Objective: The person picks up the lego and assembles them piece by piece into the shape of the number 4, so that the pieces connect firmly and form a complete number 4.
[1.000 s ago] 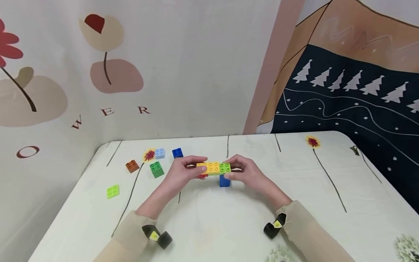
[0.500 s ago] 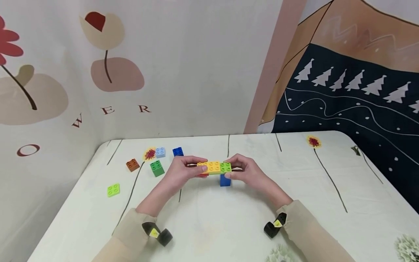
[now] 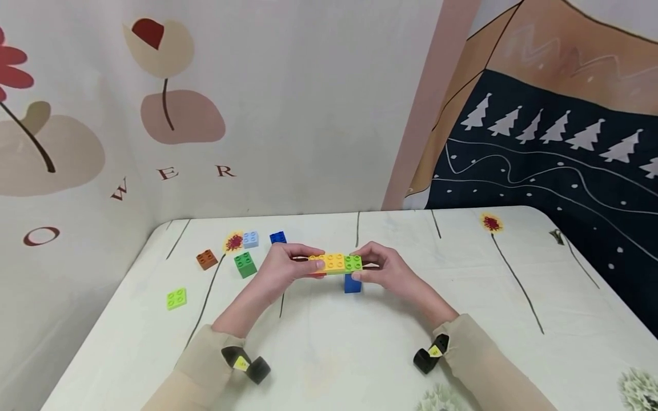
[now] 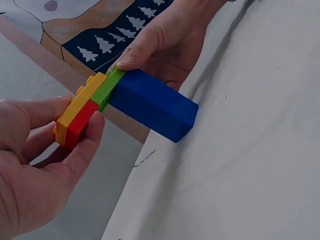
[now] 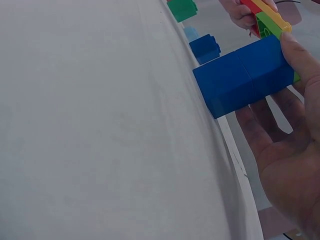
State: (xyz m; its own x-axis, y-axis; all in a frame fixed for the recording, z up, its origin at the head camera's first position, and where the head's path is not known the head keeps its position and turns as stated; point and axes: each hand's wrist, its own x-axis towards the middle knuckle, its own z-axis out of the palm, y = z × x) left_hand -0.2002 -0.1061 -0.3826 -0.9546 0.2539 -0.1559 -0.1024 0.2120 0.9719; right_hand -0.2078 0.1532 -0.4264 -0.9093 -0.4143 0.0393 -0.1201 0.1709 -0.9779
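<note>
Both hands hold one joined build of toy building bricks. A yellow brick (image 3: 335, 261) forms its top left, with a red brick (image 4: 82, 122) beneath its left end. A light green brick (image 3: 353, 262) runs under the yellow one and shows its studs at the right. From it a blue column (image 4: 152, 104) of two stacked bricks points down, its foot at the table in the head view. My left hand (image 3: 280, 269) pinches the yellow and red end between thumb and fingers. My right hand (image 3: 388, 267) pinches the light green end, thumb in front, above the blue column.
Loose bricks lie at the left on the white tablecloth (image 3: 329, 348): light green (image 3: 176, 298), orange-brown (image 3: 207, 260), dark green (image 3: 245, 265), light blue (image 3: 250, 239) and dark blue (image 3: 277, 237). A printed fabric (image 3: 308, 114) hangs behind the table.
</note>
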